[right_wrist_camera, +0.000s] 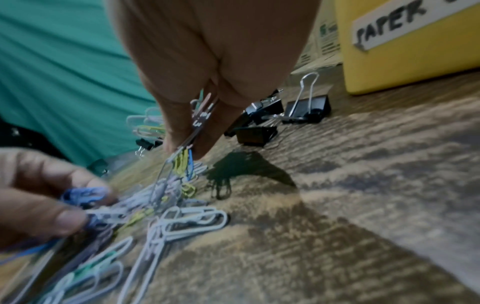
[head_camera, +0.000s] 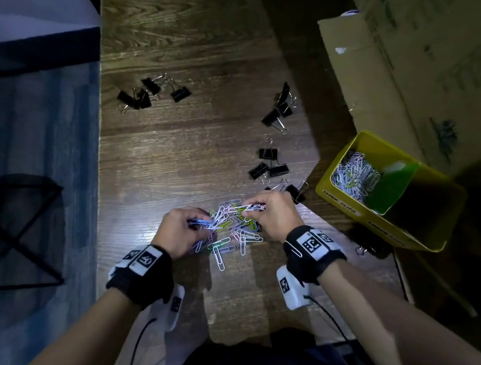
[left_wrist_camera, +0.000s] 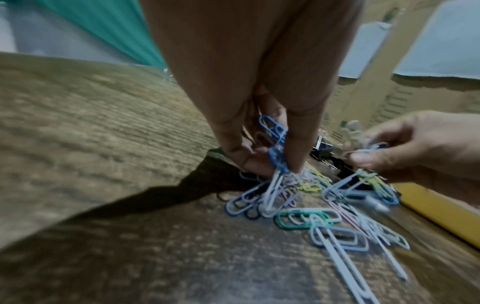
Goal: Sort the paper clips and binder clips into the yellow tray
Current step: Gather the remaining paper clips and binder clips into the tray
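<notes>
1. The table [head_camera: 192, 41] is dark wood with plain grain, faintly glossy where the light strikes it.
2. The paper clips [head_camera: 231, 226] look like wire with a smooth coloured coating: white, blue, green, yellow.
3. The binder clips [head_camera: 269, 165] have matt black bodies and bare, shiny metal wire handles.
4. The yellow tray [head_camera: 352, 210] is smooth plastic with a slight sheen; its label [right_wrist_camera: 405, 26] looks like matt paper tape.
5. The cardboard box [head_camera: 369, 69] is dull brown, matt.
6. The wrist straps [head_camera: 143, 278] are black cloth.
</notes>
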Demonstrator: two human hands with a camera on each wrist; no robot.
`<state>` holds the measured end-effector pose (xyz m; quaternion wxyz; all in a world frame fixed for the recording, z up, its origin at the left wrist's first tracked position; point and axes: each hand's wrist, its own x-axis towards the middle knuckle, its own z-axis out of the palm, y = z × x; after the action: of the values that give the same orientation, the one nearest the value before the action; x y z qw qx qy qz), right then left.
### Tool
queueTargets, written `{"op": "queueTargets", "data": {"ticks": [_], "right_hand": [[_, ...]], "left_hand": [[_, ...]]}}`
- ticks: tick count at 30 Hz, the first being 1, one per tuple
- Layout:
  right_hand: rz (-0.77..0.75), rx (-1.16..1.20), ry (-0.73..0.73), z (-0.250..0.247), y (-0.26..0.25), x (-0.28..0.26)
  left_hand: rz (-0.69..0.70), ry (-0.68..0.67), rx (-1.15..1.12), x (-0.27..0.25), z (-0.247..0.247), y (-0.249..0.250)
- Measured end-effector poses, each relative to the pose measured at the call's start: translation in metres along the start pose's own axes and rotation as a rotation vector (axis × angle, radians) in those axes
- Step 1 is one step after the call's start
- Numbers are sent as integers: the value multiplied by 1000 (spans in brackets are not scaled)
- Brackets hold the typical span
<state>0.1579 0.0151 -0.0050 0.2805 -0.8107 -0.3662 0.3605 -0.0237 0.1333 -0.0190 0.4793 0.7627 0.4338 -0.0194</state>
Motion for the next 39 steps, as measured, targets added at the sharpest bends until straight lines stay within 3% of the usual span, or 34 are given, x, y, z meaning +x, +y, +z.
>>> {"op": "queueTargets", "data": {"ticks": [6, 10, 13, 17, 21, 26, 30, 32, 34, 37, 39], "right_hand": [[64, 361, 180, -21, -1, -12], [87, 625, 289, -50, -8, -27], [108, 769, 390, -76, -7, -39], [84, 940, 555, -117, 0, -51], [149, 1077, 757, -150, 11, -55], [410, 1174, 915, -161, 36, -35], [559, 683, 893, -159, 47, -23], [552, 558, 875, -161, 45, -22], [539, 455, 759, -163, 44, -20], [516, 382, 515, -160, 45, -19], [469, 379, 464, -162, 43, -22]], "left_hand": [[-131, 15, -390, -7, -19, 8], [-82, 7, -518, -9, -32, 50], [-26, -84, -593, -6, -31, 101], [47, -233, -637, 11, -1, 171], [25, -324, -643, 31, 50, 229], [40, -198, -428, 55, 111, 260], [183, -85, -88, 64, 136, 269], [237, -120, 75, 66, 136, 271], [278, -187, 195, 68, 131, 270], [328, -243, 214, 67, 114, 265], [312, -289, 58, 64, 98, 256]]}}
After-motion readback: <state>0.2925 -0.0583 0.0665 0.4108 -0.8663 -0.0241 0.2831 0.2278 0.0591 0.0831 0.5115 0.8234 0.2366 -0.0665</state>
